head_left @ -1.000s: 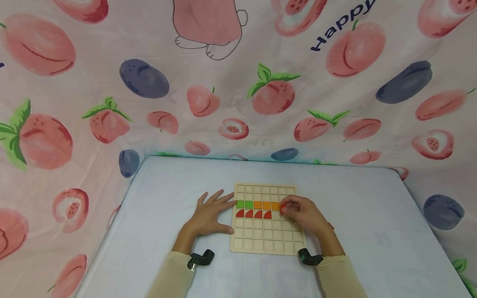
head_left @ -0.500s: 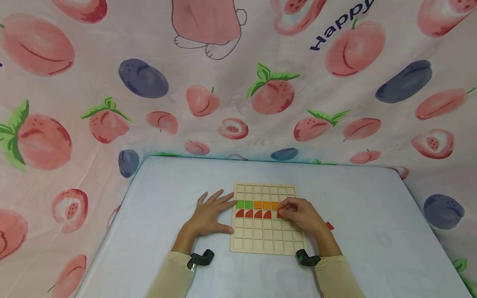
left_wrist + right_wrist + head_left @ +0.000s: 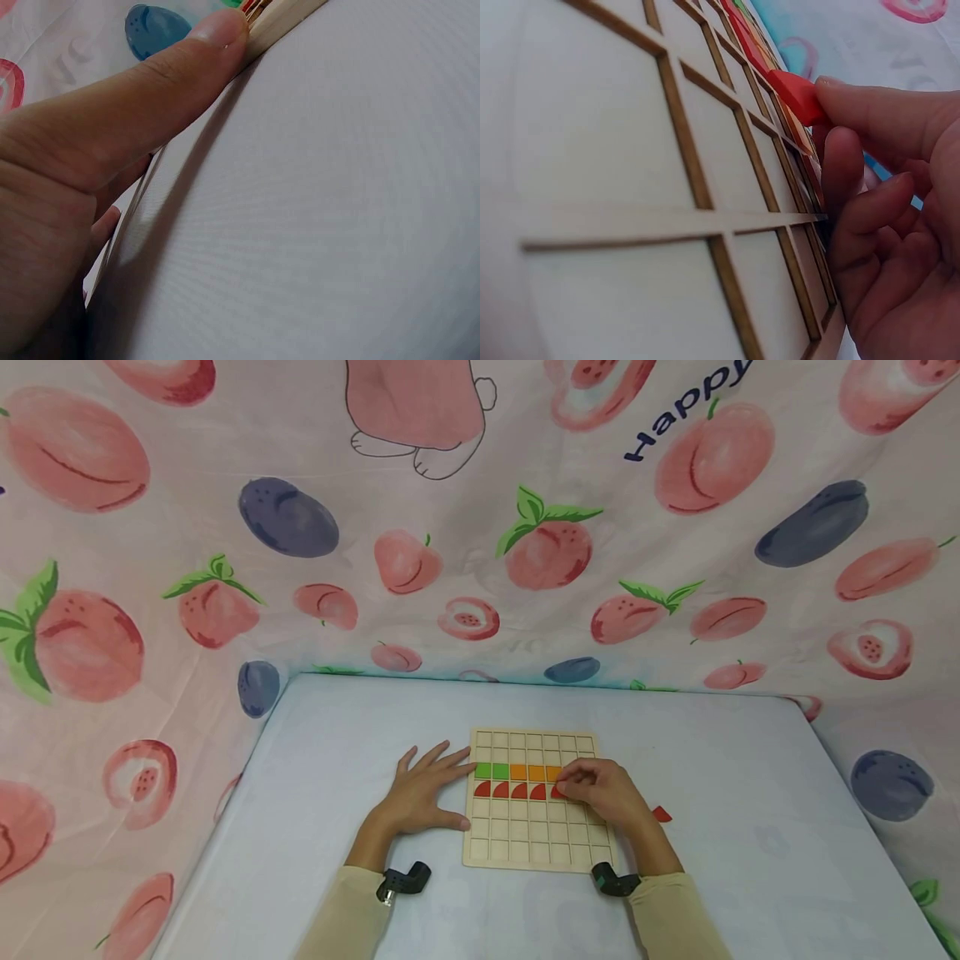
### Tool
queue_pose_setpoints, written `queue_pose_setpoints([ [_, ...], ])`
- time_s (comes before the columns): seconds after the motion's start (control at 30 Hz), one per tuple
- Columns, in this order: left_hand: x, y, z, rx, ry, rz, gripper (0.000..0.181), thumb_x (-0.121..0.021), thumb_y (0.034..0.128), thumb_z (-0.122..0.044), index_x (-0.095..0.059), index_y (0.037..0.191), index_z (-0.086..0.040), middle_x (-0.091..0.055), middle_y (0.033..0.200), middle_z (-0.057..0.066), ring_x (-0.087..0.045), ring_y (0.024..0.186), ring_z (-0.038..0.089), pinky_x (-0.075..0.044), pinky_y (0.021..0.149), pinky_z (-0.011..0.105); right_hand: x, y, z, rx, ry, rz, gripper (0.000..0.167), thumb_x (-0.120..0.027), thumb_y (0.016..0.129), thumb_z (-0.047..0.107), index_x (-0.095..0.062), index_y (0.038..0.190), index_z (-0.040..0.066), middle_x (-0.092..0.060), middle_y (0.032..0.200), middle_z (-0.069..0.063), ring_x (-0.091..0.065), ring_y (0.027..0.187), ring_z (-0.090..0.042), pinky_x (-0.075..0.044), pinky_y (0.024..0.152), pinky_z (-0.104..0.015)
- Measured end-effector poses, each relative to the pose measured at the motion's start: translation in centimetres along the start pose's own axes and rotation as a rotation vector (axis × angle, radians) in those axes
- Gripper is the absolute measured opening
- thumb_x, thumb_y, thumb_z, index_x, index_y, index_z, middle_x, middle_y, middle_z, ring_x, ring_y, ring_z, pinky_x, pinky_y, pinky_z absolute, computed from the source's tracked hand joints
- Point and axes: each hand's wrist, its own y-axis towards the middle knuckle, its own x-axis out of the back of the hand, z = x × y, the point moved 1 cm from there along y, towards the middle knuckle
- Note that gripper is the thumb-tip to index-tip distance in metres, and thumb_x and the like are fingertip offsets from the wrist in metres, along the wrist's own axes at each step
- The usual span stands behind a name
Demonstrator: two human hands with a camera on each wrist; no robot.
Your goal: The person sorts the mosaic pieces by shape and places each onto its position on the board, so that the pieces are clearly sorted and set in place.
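A wooden grid board (image 3: 517,835) lies flat on the white table. One of its rows holds green square tiles (image 3: 492,771) and orange square tiles (image 3: 528,772); the row just nearer holds several red quarter-circle tiles (image 3: 520,791). My right hand (image 3: 607,789) pinches another red quarter-circle tile (image 3: 796,96) between thumb and finger, at the cell right of the red ones. Whether that tile sits fully in its cell I cannot tell. With fingers spread, my left hand (image 3: 423,797) rests at the board's left edge, the thumb (image 3: 172,86) touching the rim.
A loose red piece (image 3: 662,814) lies on the table (image 3: 750,827) beside my right wrist. Black wrist cameras sit on both wrists. Behind the table hangs a fruit-printed cloth (image 3: 450,552).
My right hand has moved slightly left and nearer with the red tile, from the orange row's end to the red row. The loose red piece has come into fuller view. The left hand stays put.
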Motion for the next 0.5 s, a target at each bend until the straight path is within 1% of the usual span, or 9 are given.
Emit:
queue_pose_setpoints([
  [0.33, 0.23, -0.05, -0.2, -0.006, -0.002, -0.007, 0.097, -0.079, 0.0695, -0.072, -0.049, 0.153, -0.033, -0.033, 0.166, -0.011, -0.018, 0.159, 0.026, -0.005, 0.124, 0.065, -0.09, 0.01, 0.32, -0.013, -0.047, -0.006, 0.009, -0.078, 0.089, 0.019, -0.078, 0.098, 0.016, -0.072, 0.085, 0.001, -0.062, 0.077, -0.017, -0.05, 0.074, -0.03],
  [0.5, 0.15, -0.03, -0.12, -0.002, 0.006, 0.0, 0.097, -0.079, 0.0695, -0.073, -0.048, 0.153, -0.033, -0.032, 0.167, -0.012, -0.017, 0.159, 0.025, -0.004, 0.124, 0.065, -0.13, 0.11, 0.29, -0.009, -0.069, -0.007, 0.008, -0.078, 0.089, 0.019, -0.076, 0.096, 0.017, -0.07, 0.082, 0.001, -0.06, 0.074, -0.017, -0.049, 0.072, -0.03],
])
